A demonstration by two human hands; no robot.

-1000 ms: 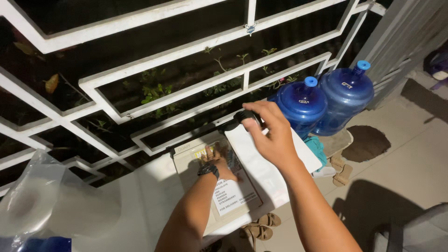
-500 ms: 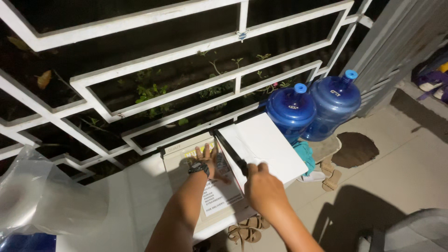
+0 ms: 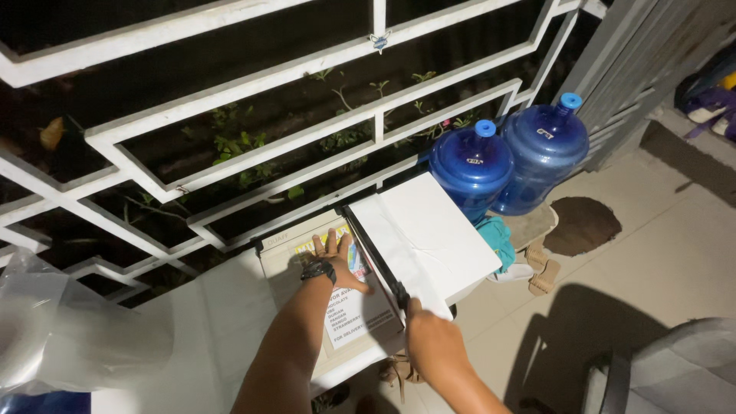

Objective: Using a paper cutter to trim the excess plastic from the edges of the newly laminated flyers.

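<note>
I see the paper cutter (image 3: 337, 307) just below the centre of the view, resting on a white table (image 3: 222, 314). Its base carries a printed sheet (image 3: 354, 313), partly coloured at the far end.

Left hand (image 3: 335, 259): it lies palm down on the printed sheet at roughly 12 o'clock from the sheet's middle, fingers spread wide and flat, pressing the paper onto the base. A dark wristwatch (image 3: 317, 269) sits on that wrist.

Right hand (image 3: 431, 346): it is at 5 o'clock from the left hand, closed around the near end of the black cutter arm (image 3: 376, 253). The arm runs from that grip toward 11 o'clock, along the right edge of the base.

A white sheet (image 3: 429, 234) lies at 3 o'clock of the arm and overhangs the table edge.

At 1 o'clock from the cutter stand two blue water jugs (image 3: 510, 161), touching each other, on the tiled floor (image 3: 659, 261). A white metal railing (image 3: 291, 130) runs across 12 o'clock. A clear plastic bag (image 3: 54, 337) lies at 9 o'clock. Sandals (image 3: 543, 268) lie on the floor at 3 o'clock.
</note>
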